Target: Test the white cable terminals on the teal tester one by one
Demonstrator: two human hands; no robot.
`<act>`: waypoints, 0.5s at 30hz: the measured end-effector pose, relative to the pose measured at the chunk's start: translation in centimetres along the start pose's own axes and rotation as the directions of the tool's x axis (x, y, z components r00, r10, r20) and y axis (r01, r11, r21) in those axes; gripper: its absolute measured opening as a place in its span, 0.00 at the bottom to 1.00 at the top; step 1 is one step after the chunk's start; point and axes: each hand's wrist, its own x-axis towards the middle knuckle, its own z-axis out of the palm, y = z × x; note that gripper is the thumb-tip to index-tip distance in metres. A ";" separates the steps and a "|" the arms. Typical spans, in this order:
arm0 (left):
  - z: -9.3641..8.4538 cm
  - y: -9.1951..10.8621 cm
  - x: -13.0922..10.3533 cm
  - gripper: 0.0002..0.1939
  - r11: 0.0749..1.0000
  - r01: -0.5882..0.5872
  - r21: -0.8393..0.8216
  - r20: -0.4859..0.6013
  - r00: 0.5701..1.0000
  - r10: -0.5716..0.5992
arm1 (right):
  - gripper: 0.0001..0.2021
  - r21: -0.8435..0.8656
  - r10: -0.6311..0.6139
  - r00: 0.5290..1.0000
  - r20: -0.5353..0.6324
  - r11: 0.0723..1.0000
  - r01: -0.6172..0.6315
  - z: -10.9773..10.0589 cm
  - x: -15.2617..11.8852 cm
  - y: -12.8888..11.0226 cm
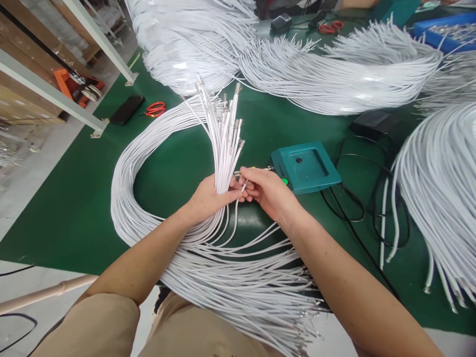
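My left hand (pixel 213 198) is closed round an upright bunch of white cables (pixel 222 153), whose metal-tipped ends point up and away from me. Thumb and fingers of my right hand (pixel 260 186) pinch the end of a single white cable (pixel 237 215) beside that bunch. A thin metal probe (pixel 268 169) reaches from the teal device (pixel 308 166) towards my right fingertips; whether it touches the cable is hidden. The rest of the cables (pixel 122 198) loop round on the left and spread across my lap (pixel 238 287).
Big bundles of white cable lie at the back (pixel 193 44), back right (pixel 342 79) and right (pixel 442 198). A black phone (pixel 127 109) and red-handled snips (pixel 155 109) are at the left. Black cords (pixel 349 223) trail from the device. A blue tray (pixel 446 32) holds small parts.
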 end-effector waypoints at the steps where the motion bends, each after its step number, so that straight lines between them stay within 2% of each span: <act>1: -0.1 -0.1 0.0 0.11 1.000 -0.001 0.004 -0.004 1.000 0.001 | 0.17 0.013 0.010 1.000 0.021 1.000 -0.010 -0.1 0.0 0.1; 4: -0.3 -0.2 0.0 0.11 1.000 0.011 -0.013 -0.037 0.999 -0.011 | 0.16 0.080 0.028 0.997 0.069 0.996 -0.033 -0.5 0.2 0.2; 8: -0.5 -0.2 0.0 0.13 1.000 0.024 -0.018 -0.103 0.994 -0.026 | 0.14 0.139 0.039 0.997 0.074 0.989 -0.049 -0.8 0.2 0.4; 15: -0.6 -0.3 0.1 0.15 1.000 0.010 -0.018 -0.123 0.992 -0.012 | 0.14 0.077 -0.003 1.000 -0.006 0.997 0.004 -0.6 0.0 0.3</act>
